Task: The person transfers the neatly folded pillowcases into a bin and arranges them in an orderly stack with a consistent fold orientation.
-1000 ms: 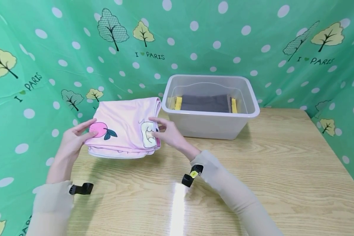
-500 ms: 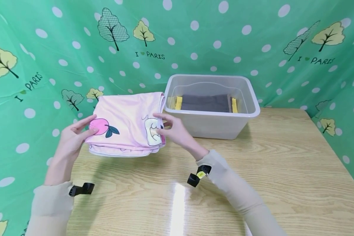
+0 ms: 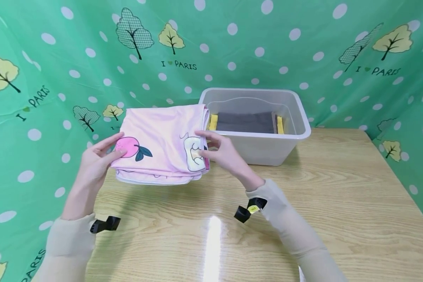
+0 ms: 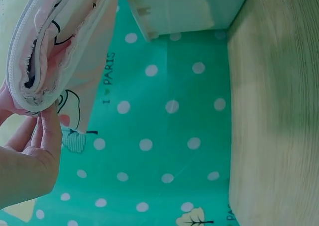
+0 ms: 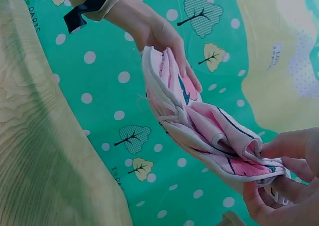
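Observation:
A folded pink cloth (image 3: 158,137) with white edging, printed with a pink fruit and a cartoon figure, hangs above the wooden table in the head view. My left hand (image 3: 96,162) pinches its left edge, thumb on top. At its right edge, my right hand (image 3: 225,152) grips the layers, thumb over the print. The stacked folds of the pink cloth (image 4: 55,51) face the camera in the left wrist view, with the fingers of my left hand (image 4: 35,156) beneath. In the right wrist view my right hand (image 5: 294,171) squeezes one end of the cloth (image 5: 199,121).
A whitish plastic bin (image 3: 257,147) stands at the back of the wooden table (image 3: 338,196), holding a dark grey folded item (image 3: 244,122) with yellow pieces at both ends. The cloth overlaps the bin's left rim in the head view. A green dotted curtain (image 3: 232,51) closes off the back and sides.
Both hands have carried the pink cloth to the right and slightly up, nearer the bin, its right corner now covering the bin's left rim. The grip looks the same.

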Tool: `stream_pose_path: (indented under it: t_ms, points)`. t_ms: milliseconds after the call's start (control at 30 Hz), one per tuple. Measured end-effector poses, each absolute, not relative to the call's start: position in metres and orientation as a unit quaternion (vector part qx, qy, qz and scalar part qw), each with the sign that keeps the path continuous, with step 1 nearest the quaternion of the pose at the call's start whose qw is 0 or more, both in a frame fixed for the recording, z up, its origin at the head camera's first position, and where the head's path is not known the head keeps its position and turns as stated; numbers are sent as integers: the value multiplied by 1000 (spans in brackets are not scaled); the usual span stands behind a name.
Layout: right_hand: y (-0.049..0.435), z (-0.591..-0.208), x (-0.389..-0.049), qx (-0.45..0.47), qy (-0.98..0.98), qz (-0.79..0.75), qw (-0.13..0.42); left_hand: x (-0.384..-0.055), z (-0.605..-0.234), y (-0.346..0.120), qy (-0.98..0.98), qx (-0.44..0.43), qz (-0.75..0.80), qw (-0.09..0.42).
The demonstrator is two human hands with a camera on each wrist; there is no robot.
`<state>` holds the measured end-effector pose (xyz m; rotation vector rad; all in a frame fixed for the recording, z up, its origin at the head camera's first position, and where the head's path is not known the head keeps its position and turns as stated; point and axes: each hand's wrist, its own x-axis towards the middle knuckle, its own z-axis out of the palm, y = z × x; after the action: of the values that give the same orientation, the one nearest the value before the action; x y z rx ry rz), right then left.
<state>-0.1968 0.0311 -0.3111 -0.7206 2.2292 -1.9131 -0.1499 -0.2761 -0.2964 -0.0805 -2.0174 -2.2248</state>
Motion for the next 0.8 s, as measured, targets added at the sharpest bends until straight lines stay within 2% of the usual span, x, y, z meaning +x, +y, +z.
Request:
stream_pose_path:
  t_ms: [167,800]
  points:
    - [42,-309,-194,-223,736,-636,62,-152,-294,-265,-688,-18,-722,71]
    - [86,-302,-188,-174,751,-636,29,-166,-293,-224,-661,-67,-746,49]
